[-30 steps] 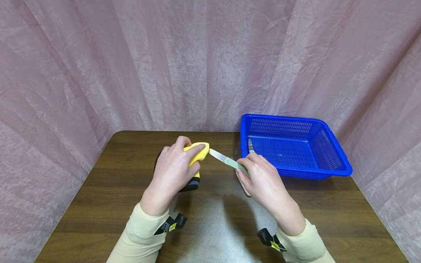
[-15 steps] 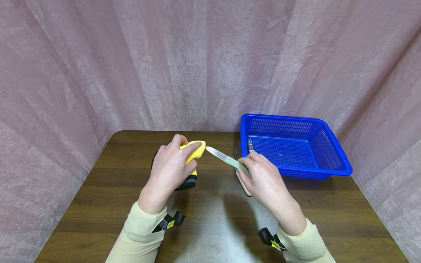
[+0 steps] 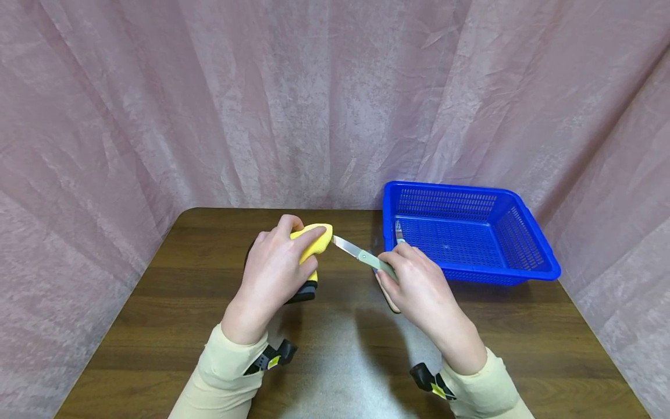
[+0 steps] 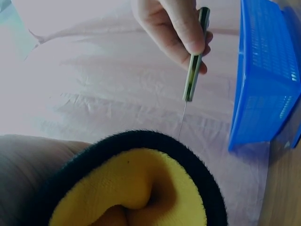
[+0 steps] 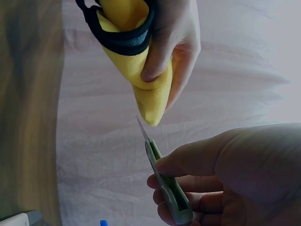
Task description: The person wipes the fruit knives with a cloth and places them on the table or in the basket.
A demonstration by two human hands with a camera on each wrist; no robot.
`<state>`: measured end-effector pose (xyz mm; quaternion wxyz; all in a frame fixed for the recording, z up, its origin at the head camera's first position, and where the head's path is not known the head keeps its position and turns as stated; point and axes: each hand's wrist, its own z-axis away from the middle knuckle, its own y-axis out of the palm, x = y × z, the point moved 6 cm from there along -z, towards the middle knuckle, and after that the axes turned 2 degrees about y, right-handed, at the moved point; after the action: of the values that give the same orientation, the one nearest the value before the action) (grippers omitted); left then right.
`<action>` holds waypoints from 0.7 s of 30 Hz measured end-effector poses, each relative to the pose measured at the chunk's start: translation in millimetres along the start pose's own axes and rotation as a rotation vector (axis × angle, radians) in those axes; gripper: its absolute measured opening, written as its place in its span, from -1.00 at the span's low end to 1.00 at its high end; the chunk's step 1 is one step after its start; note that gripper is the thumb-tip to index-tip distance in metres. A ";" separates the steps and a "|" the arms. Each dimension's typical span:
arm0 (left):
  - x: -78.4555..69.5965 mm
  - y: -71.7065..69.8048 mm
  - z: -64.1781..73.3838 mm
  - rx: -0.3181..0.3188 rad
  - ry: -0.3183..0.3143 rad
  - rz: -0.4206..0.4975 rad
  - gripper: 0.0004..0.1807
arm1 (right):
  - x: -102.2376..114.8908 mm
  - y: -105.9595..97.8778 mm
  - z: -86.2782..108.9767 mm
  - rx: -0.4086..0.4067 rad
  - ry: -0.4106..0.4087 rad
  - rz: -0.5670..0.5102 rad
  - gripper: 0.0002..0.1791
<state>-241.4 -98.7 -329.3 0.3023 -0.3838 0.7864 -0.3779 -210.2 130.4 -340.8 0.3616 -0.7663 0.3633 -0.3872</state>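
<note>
The folding knife point(image 3: 364, 256) is over the table point(image 3: 173, 302), blade toward ten o'clock, its handle gripped by the right hand point(image 3: 421, 285). Just past the tip, the left hand point(image 3: 274, 265) holds the yellow cloth point(image 3: 316, 240); a slip there could nick fingers. The basket point(image 3: 450, 187) sits toward three o'clock.

Table point(image 3: 157, 291): brown wood-grain top, far left corner rounded. Curtain point(image 3: 293, 105): pale pink, vertical folds, beyond far edge and both side edges; apparently velvet. Light: whitish glare point(image 3: 340, 355), near part, midway between side edges.
</note>
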 end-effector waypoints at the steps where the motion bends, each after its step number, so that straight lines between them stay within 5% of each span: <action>1: -2.2 0.0 -0.1 -0.002 0.010 0.000 -0.39 | -0.1 0.5 -0.1 0.003 0.003 0.000 -0.89; 21: -39.5 6.9 2.2 -0.015 0.177 -0.024 -0.39 | 1.9 4.4 -1.5 0.027 0.012 0.011 -0.87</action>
<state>-221.7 -63.8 -328.8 0.2240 -0.3607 0.8081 -0.4082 -211.9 126.3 -343.2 0.3718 -0.7571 0.3644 -0.3946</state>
